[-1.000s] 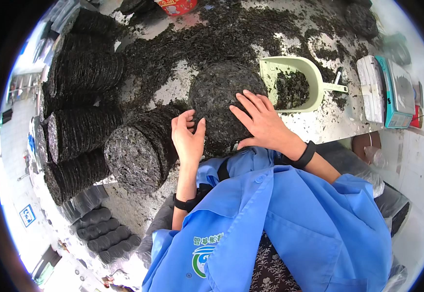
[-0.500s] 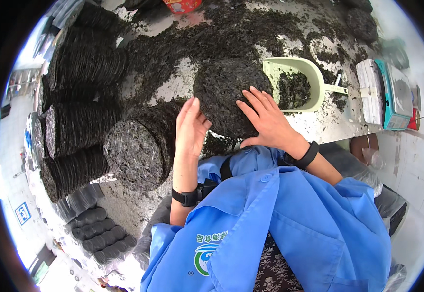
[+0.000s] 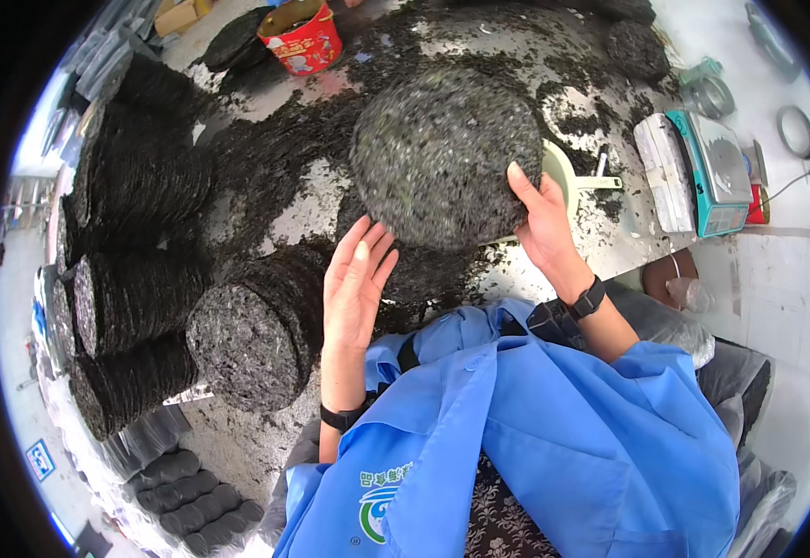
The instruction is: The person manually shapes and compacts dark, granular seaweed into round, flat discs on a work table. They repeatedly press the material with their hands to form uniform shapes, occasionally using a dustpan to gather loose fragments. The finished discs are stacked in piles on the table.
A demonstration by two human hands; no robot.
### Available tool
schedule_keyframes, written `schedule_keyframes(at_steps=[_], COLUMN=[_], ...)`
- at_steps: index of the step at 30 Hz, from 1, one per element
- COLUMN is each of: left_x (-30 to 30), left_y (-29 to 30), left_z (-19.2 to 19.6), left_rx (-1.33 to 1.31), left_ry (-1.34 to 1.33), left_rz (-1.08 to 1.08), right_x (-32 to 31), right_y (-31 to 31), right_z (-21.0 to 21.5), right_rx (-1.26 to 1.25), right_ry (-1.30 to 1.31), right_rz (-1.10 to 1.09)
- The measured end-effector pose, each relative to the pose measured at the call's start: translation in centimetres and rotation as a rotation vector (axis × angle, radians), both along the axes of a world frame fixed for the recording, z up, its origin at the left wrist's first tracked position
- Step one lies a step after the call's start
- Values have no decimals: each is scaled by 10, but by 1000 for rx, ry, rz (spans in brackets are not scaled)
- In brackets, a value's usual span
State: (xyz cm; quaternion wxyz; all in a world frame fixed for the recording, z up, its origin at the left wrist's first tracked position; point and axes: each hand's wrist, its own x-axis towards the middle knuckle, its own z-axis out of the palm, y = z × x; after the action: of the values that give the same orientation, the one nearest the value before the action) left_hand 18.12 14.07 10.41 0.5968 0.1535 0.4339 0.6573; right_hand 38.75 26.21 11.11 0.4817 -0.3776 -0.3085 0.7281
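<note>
A round dark-green dried seaweed sheet [image 3: 447, 158] is raised above the table, slightly blurred by motion. My right hand [image 3: 547, 228] grips its right edge, thumb on top and the fingers partly hidden behind. My left hand [image 3: 351, 288] is by the sheet's lower left edge, fingers stretched and nothing held; whether the fingertips touch the sheet I cannot tell. Beneath the raised sheet, more dark seaweed [image 3: 424, 279] shows near the table's front edge. A stack of round seaweed sheets [image 3: 247, 344] lies on its side to the left of my left hand.
Long rows of stacked seaweed rounds [image 3: 135, 302] line the left side. Loose seaweed crumbs [image 3: 256, 158] cover much of the table. A pale green scoop [image 3: 561, 177] is partly hidden behind the raised sheet. A red bucket [image 3: 301, 42] stands at the back, a teal scale [image 3: 717, 172] at right.
My right hand has taken hold of the round seaweed sheet and lifted it from the table, covering most of the scoop. My left hand has moved slightly down. The view has shifted.
</note>
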Motion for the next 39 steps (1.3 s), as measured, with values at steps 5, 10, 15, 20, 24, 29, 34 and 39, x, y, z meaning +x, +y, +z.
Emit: schedule_keyframes(at_steps=[5,10,15,20,24,29,34,39], left_x=[-3,-53,-136,-147,-106,-31,-14,-11], left_y=[-11,-69,-163,-175,-131,-73,-26,-19], left_z=[8,45,60,44,56,56,14,-2], left_rx=[50,-154,-127,-604,-257,-45,-263,-96], left_ry=[62,284,321,1429,1504,1101,-102,-315], left_rz=[237,648,766,700,711,216,-98,-75], right_x=[-29,-26,-26,-30,-24,-16,-17,-15], right_y=[-22,-26,-49,-46,-37,-27,-27,-28], right_z=[-7,-21,-29,-37,-34,-17,-4,15], right_rx=[-4,562,1432,1462,1360,1071,1573,1628], right_ry=[-23,-438,-1327,-1316,-1166,-950,-1090,-1164], right_rz=[232,502,729,738,734,513,443,354])
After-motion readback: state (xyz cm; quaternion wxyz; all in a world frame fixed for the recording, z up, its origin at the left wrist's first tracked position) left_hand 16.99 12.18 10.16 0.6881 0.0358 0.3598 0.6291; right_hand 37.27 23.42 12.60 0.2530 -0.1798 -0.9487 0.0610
